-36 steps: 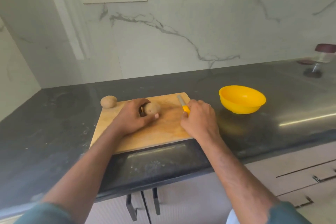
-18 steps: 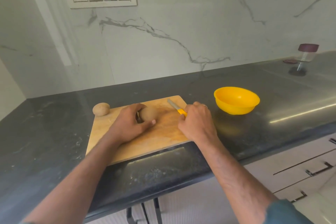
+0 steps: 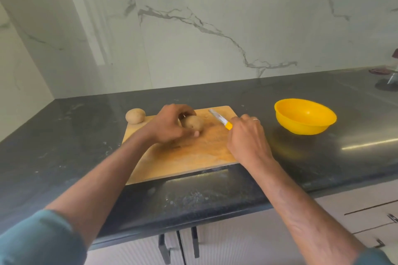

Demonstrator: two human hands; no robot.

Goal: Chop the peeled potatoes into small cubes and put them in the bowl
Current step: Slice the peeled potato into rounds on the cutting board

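My left hand [image 3: 170,127] curls around 1 potato [image 3: 193,123] on the cutting board [image 3: 185,157]. My right hand [image 3: 247,137] has its grip clamped on the knife [image 3: 221,119], blade beside that potato. A 2nd potato [image 3: 135,116] sits at the board's far-left corner; the yellow bowl [image 3: 304,118] stands on the counter [image 3: 64,146], to the right.

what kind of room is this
Most likely a home kitchen: a dark stone countertop against a marble-look backsplash, cabinet doors beneath, and a wooden cutting board with a potato beside a yellow bowl.
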